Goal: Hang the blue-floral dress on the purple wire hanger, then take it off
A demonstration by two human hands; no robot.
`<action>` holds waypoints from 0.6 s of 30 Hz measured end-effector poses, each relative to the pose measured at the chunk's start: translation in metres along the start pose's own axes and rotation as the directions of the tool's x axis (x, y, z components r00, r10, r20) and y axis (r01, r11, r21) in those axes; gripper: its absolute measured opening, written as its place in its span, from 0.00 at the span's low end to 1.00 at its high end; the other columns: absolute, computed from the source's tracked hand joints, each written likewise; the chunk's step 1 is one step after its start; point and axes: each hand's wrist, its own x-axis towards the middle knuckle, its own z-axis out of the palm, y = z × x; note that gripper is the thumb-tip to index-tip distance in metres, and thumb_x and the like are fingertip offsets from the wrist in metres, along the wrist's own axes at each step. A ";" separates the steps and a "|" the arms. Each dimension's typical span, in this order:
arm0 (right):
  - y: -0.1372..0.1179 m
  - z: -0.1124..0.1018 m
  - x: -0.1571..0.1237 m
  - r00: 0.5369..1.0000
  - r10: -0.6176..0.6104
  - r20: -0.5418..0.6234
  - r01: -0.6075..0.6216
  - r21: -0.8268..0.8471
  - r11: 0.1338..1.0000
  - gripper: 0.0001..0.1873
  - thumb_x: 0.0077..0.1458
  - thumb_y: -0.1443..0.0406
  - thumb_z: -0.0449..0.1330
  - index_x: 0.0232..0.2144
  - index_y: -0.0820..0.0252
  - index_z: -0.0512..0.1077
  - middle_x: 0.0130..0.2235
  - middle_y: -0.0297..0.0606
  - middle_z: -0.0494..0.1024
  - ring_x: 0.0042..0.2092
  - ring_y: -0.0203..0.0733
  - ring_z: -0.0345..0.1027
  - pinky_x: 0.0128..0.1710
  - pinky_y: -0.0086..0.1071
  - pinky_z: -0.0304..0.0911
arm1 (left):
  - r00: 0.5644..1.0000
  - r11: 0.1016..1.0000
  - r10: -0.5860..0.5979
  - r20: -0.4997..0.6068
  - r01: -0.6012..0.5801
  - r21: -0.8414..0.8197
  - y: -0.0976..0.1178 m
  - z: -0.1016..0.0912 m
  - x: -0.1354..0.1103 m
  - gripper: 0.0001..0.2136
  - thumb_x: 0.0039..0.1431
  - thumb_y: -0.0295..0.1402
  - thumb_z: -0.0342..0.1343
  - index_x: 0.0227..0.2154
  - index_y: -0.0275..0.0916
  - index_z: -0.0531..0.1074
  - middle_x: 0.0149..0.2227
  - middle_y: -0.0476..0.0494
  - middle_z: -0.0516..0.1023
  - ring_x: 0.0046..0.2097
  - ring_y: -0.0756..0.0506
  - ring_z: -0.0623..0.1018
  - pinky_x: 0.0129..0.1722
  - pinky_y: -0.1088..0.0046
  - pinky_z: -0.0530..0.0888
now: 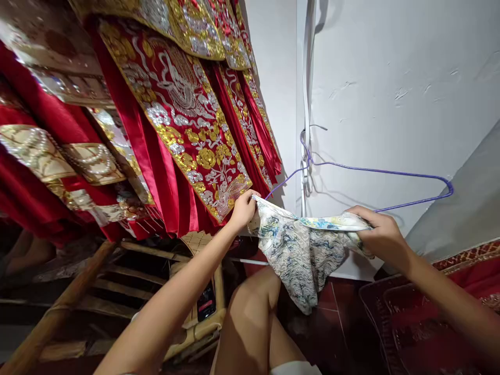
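Observation:
A thin garment in white, grey and blue wavy print hangs stretched between my two hands, its white-edged band at the top. My left hand pinches one upper corner of it. At the other end, my right hand grips the opposite upper corner. A purple wire hanger hangs by its hook at the wall, and its lower bar runs down behind the garment's top. The middle of that bar is hidden by the cloth.
Red embroidered costumes with gold and silver sequins hang at the left. Below them stands a bamboo rack, with a phone lying by it. A white strap runs down the pale wall. Red patterned fabric lies at lower right.

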 end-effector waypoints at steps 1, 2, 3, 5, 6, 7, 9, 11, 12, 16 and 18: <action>0.001 0.000 -0.001 1.000 -0.006 -0.011 0.006 -0.003 1.000 0.13 0.38 0.65 0.54 0.28 0.57 0.76 0.27 0.33 0.77 0.30 0.43 0.68 0.26 0.30 0.60 | 1.000 1.000 -0.014 0.028 0.014 -0.003 -0.006 0.004 0.000 0.12 0.57 0.24 0.46 0.32 0.37 0.75 0.34 0.44 0.80 0.37 0.44 0.76 0.41 0.70 0.70; 0.003 0.000 -0.002 1.000 -0.018 -0.025 0.017 -0.009 1.000 0.14 0.37 0.66 0.54 0.28 0.56 0.76 0.28 0.33 0.77 0.30 0.43 0.68 0.26 0.31 0.60 | 0.998 1.000 -0.020 0.052 0.020 -0.008 -0.011 0.006 -0.001 0.11 0.56 0.24 0.47 0.31 0.37 0.76 0.33 0.44 0.80 0.37 0.44 0.76 0.42 0.69 0.71; 0.004 0.001 -0.003 0.999 -0.034 -0.036 0.034 -0.013 0.999 0.14 0.38 0.66 0.53 0.28 0.56 0.76 0.28 0.34 0.77 0.30 0.43 0.67 0.26 0.31 0.59 | 0.997 1.000 -0.021 0.074 0.022 -0.013 -0.015 0.008 -0.001 0.10 0.55 0.24 0.49 0.29 0.38 0.76 0.32 0.44 0.80 0.36 0.43 0.77 0.43 0.69 0.71; 0.007 0.002 -0.004 0.997 -0.073 -0.036 0.073 -0.009 0.997 0.13 0.39 0.66 0.54 0.29 0.56 0.76 0.28 0.34 0.77 0.30 0.43 0.67 0.26 0.31 0.59 | 0.996 0.999 -0.023 0.084 0.026 -0.024 -0.019 0.009 0.002 0.10 0.56 0.25 0.50 0.28 0.37 0.77 0.31 0.45 0.80 0.36 0.43 0.77 0.44 0.68 0.71; 0.007 0.003 -0.004 0.996 -0.090 -0.021 0.090 0.002 0.996 0.13 0.40 0.66 0.54 0.30 0.56 0.76 0.29 0.34 0.77 0.30 0.43 0.67 0.26 0.31 0.60 | 0.997 0.999 -0.025 0.072 0.028 -0.038 -0.018 0.010 0.005 0.11 0.57 0.26 0.49 0.29 0.37 0.77 0.32 0.44 0.80 0.37 0.43 0.77 0.44 0.68 0.72; 0.006 0.004 -0.004 0.995 -0.097 0.003 0.097 0.017 0.995 0.13 0.41 0.67 0.54 0.31 0.56 0.76 0.28 0.34 0.77 0.30 0.42 0.67 0.27 0.31 0.61 | 0.999 0.997 -0.023 0.046 0.026 -0.067 -0.014 0.010 0.008 0.12 0.58 0.26 0.48 0.31 0.37 0.78 0.33 0.44 0.81 0.37 0.43 0.77 0.44 0.68 0.72; 0.002 0.008 -0.004 0.995 -0.073 0.064 0.069 0.051 0.996 0.15 0.40 0.68 0.53 0.32 0.56 0.75 0.27 0.32 0.76 0.29 0.41 0.67 0.26 0.30 0.60 | 0.999 0.986 -0.004 -0.035 -0.002 -0.166 0.000 0.011 0.015 0.13 0.60 0.27 0.47 0.34 0.37 0.78 0.35 0.44 0.81 0.38 0.45 0.77 0.42 0.70 0.72; -0.001 0.012 -0.004 0.994 -0.030 0.102 0.021 0.088 0.996 0.18 0.38 0.69 0.52 0.33 0.57 0.75 0.27 0.31 0.75 0.29 0.41 0.66 0.26 0.29 0.60 | 0.993 0.965 0.060 -0.104 -0.085 -0.248 0.019 0.011 0.018 0.12 0.62 0.28 0.48 0.35 0.37 0.78 0.34 0.44 0.80 0.37 0.46 0.75 0.39 0.72 0.71; -0.002 0.014 -0.005 0.995 -0.018 0.099 0.007 0.110 0.994 0.20 0.37 0.69 0.51 0.34 0.57 0.76 0.28 0.32 0.75 0.30 0.41 0.67 0.27 0.29 0.61 | 0.986 0.957 0.113 -0.121 -0.140 -0.254 0.028 0.010 0.017 0.11 0.63 0.29 0.48 0.36 0.37 0.78 0.34 0.45 0.79 0.36 0.46 0.75 0.38 0.72 0.70; 0.007 0.016 -0.012 0.999 0.015 0.038 -0.019 0.109 0.994 0.36 0.40 0.69 0.52 0.54 0.56 0.74 0.32 0.34 0.77 0.28 0.39 0.66 0.26 0.30 0.61 | 0.953 0.946 0.288 -0.095 -0.298 -0.128 0.049 -0.001 0.009 0.11 0.65 0.33 0.50 0.38 0.38 0.78 0.31 0.48 0.77 0.33 0.48 0.72 0.35 0.73 0.67; 0.014 0.008 -0.014 0.996 0.045 -0.081 -0.045 0.007 0.999 0.45 0.43 0.70 0.54 0.67 0.53 0.62 0.34 0.34 0.78 0.23 0.36 0.61 0.23 0.29 0.58 | 0.953 0.943 0.297 -0.062 -0.303 -0.137 0.049 -0.009 0.008 0.12 0.65 0.35 0.50 0.36 0.37 0.78 0.29 0.48 0.75 0.32 0.48 0.71 0.34 0.73 0.66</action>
